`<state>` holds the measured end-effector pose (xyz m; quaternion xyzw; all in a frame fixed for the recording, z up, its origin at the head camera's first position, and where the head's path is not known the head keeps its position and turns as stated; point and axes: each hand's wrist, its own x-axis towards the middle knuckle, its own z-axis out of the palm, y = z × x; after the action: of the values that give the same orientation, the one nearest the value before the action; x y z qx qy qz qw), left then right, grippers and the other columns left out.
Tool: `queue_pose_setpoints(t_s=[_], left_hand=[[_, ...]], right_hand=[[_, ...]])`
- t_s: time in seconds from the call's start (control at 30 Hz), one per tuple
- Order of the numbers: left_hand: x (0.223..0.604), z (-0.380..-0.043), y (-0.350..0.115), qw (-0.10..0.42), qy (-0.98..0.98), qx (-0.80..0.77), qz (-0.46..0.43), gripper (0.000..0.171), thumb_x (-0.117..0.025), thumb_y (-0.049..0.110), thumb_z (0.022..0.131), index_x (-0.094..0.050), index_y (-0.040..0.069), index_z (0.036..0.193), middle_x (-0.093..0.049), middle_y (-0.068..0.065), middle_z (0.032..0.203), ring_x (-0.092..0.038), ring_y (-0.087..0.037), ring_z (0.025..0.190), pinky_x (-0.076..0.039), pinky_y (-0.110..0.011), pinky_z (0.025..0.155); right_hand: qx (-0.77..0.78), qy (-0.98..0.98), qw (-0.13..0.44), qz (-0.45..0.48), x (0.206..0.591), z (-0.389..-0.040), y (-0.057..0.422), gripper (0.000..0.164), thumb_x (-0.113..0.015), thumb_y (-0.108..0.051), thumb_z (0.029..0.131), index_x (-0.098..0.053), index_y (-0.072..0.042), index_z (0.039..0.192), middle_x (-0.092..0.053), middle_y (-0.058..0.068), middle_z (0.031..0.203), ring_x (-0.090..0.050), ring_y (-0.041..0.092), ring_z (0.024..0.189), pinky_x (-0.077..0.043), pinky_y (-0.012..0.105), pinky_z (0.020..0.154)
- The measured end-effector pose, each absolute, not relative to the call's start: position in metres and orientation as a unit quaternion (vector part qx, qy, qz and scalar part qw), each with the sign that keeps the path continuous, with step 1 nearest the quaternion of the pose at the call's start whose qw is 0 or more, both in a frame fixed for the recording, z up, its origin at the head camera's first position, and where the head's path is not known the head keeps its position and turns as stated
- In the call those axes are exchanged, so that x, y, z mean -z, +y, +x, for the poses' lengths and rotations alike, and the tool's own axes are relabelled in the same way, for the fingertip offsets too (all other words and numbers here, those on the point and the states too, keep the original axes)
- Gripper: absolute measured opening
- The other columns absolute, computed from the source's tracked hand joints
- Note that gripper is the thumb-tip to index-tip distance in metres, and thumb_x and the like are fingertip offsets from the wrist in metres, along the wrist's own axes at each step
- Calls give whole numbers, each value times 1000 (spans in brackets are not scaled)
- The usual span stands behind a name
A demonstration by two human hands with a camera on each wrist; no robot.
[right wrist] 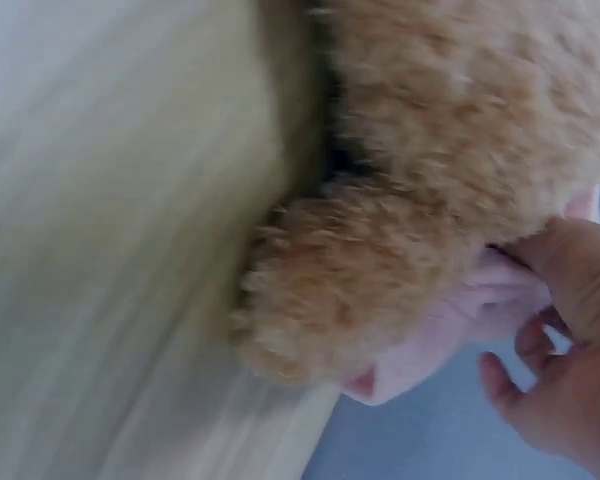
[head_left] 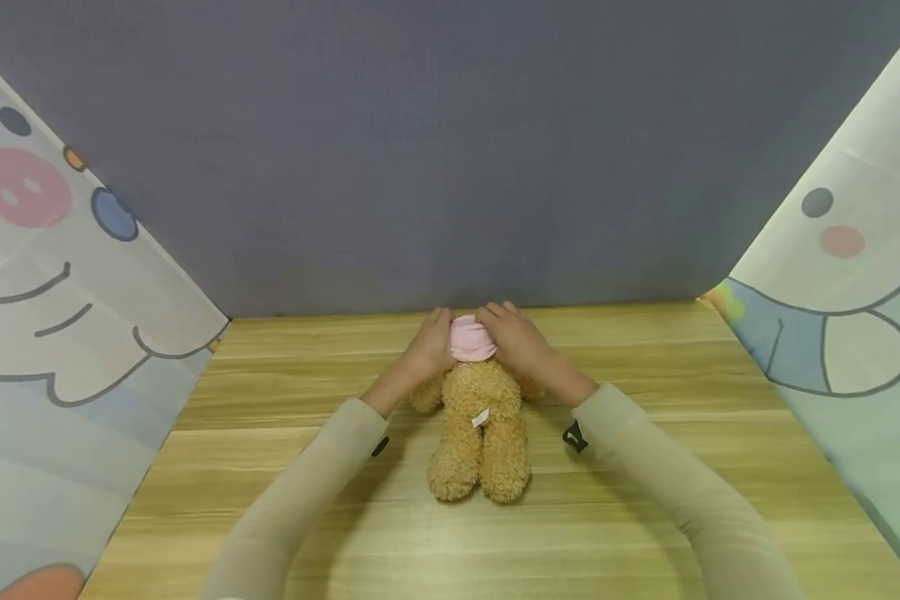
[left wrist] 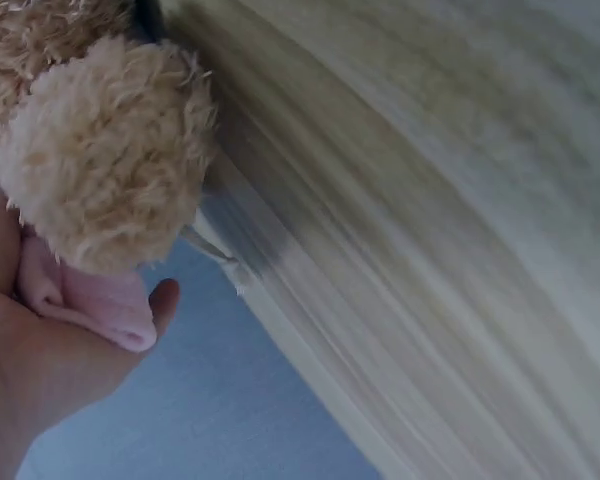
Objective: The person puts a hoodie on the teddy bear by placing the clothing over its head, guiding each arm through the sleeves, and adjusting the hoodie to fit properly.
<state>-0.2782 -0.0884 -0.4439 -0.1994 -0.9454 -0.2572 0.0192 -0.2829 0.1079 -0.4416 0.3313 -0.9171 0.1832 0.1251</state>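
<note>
A curly brown teddy bear (head_left: 483,387) lies on the wooden table, legs toward me, with a small white tag (head_left: 480,418) at its lower end. Pink cloth (head_left: 471,337) covers its head end; whether it is a hat cannot be made out. My left hand (head_left: 432,346) grips the cloth's left side, and in the left wrist view a fold of pink cloth (left wrist: 90,300) lies between thumb and fingers beside a furry arm (left wrist: 105,150). On the other side my right hand (head_left: 516,340) pinches the cloth, its fingers curled in the right wrist view. The bear's head is hidden.
The wooden table (head_left: 270,475) ends at a dark grey panel (head_left: 450,167) just beyond the hands. Cartoon-printed sheets hang on both sides, a left sheet (head_left: 67,275) and a right sheet (head_left: 862,292). Black straps (head_left: 574,437) show at the sleeves.
</note>
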Motion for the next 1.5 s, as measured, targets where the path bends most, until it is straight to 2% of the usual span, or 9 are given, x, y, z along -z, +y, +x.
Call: queue_pose_setpoints(t_s=[0.27,0.4,0.67,0.77,0.93,1.07,1.23,1.33,1.5], left_hand=[[448,-270,-89,86,-955,167,-228,46,-81,1,79,-55,0,117,-58,-16,116,-57,-36,106,-52,-48,93],[449,-267,-89,76,-962,169,-202,48,-81,4,80,-53,-1,118,-56,-16,115,-56,-34,104,-54,-45,89],[446,-267,-90,83,-959,172,-210,38,-82,2,78,-57,4,107,-63,-13,106,-61,-31,96,-58,-43,72],[445,-273,-94,78,-957,192,-201,45,-83,2,77,-59,1,115,-64,-16,108,-63,-33,97,-58,-45,77],[442,-280,-116,-10,-933,292,-212,71,-86,14,76,-51,-3,135,-54,-18,123,-57,-31,109,-53,-45,93],[435,-286,-133,-84,-890,383,-231,77,-79,36,89,-43,1,148,-50,-16,133,-53,-29,119,-52,-44,95],[428,-301,-126,-112,-863,467,-157,66,-68,34,98,-46,-7,145,-57,-20,132,-57,-30,117,-51,-39,97],[422,-308,-117,-130,-864,475,-106,53,-75,22,94,-58,-8,134,-64,-18,119,-61,-22,99,-53,-28,83],[413,-307,-102,-103,-911,361,-170,16,-76,7,89,-71,-2,100,-65,-10,89,-54,-16,75,-45,-24,65]], right_hand=[[-260,-917,-8,303,439,-294,116,72,-83,-2,78,-48,0,141,-55,20,139,-49,40,124,-43,52,104],[-252,-923,20,291,441,-295,113,50,-86,-13,78,-60,-4,120,-65,15,119,-53,34,99,-49,46,83],[-181,-930,152,283,451,-284,107,22,-80,-6,78,-60,-13,77,-73,7,82,-68,31,83,-54,51,83],[-187,-930,139,285,449,-288,106,20,-81,-6,79,-67,-10,92,-74,10,97,-68,36,94,-53,53,85],[-262,-916,36,302,445,-294,111,66,-86,-5,76,-56,2,134,-63,21,130,-57,39,122,-35,58,113],[-301,-907,-8,293,443,-299,121,73,-84,-6,81,-48,2,144,-56,23,139,-53,40,127,-28,59,118],[-304,-894,-71,322,440,-317,128,81,-79,-7,86,-36,3,153,-46,26,149,-46,42,135,-17,63,120],[-295,-885,-112,343,439,-324,129,81,-78,-8,86,-35,4,153,-46,26,148,-47,40,133,-33,58,114],[-312,-880,-87,347,444,-324,125,49,-85,-14,82,-57,-3,121,-61,11,108,-54,26,97,-45,41,86]])
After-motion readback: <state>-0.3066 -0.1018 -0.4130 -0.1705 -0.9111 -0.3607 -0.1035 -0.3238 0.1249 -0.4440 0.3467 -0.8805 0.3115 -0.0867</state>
